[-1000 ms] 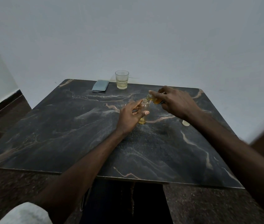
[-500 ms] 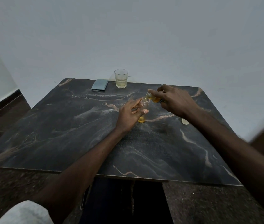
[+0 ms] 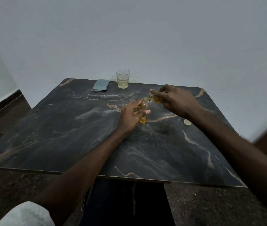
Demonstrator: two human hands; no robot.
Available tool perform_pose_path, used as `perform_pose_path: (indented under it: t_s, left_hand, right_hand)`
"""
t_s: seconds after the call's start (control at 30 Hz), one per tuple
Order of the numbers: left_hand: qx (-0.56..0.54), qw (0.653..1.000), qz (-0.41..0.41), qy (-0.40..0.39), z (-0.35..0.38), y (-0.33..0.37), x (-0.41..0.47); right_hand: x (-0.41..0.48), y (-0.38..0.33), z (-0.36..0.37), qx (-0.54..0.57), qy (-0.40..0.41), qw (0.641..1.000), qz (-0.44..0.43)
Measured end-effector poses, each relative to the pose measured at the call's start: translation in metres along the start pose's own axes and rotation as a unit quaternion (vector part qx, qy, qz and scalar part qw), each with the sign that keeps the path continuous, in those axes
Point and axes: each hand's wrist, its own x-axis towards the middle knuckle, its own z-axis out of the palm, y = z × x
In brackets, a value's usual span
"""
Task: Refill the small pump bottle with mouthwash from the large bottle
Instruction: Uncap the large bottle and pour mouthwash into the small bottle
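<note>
A small clear bottle (image 3: 145, 106) stands upright on the dark marble table (image 3: 64, 136), its top off, with a little amber liquid at its base. My left hand (image 3: 132, 116) is wrapped around its body. My right hand (image 3: 176, 99) grips a bottle of amber mouthwash (image 3: 155, 99), tilted left so its mouth sits at the small bottle's neck. Most of that bottle is hidden under my fingers.
A drinking glass (image 3: 122, 78) with pale liquid stands at the table's far edge, a grey-blue flat pouch (image 3: 101, 84) to its left. A small pale cap (image 3: 187, 121) lies right of my right forearm. A white wall rises behind the table.
Both hands hold the same pose over the bottles. The view has shifted slightly.
</note>
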Motion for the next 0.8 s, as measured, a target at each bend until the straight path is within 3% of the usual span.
perform_pose_path:
  t_s: [0.8]
  left_hand:
    - [0.001,1.0,0.006,-0.002,-0.0008,0.0035,-0.0006]
  right_hand:
    - [0.0011,0.0013,0.0003,-0.005,-0.005,1.0,-0.003]
